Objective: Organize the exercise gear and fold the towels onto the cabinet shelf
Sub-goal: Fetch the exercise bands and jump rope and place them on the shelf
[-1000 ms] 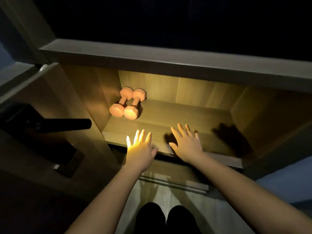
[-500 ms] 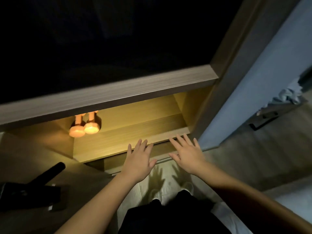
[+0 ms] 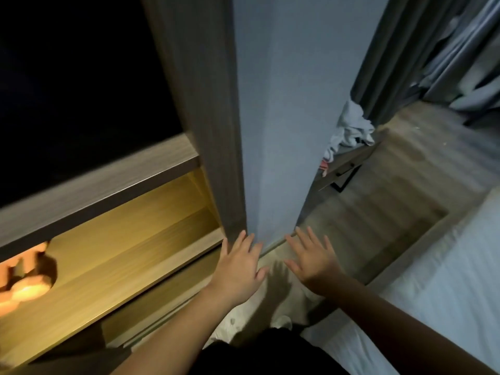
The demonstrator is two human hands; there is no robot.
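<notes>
A pair of orange-pink dumbbells [image 3: 27, 289], blurred and partly hidden under the board above, lay side by side at the left end of the warmly lit wooden cabinet shelf [image 3: 127, 253], so the exercise gear appeared to be put away already. The shelf from there to its right end showed only bare wood, with no towel on it. A crumpled heap of pale grey-white cloth [image 3: 349, 128], probably the towels, sat unfolded at the near edge of a low wooden tabletop [image 3: 349, 165] beyond the blue-grey wall [image 3: 276, 104], well apart from the shelf. The left hand [image 3: 239, 266] hung released, fingers straight and spread, holding nothing, just beside the shelf's front right corner. The right hand [image 3: 313, 262] was likewise spread and empty over the pale wooden floor [image 3: 378, 201]. By this reckoning, fetching, folding and shelving the towels all remained
</notes>
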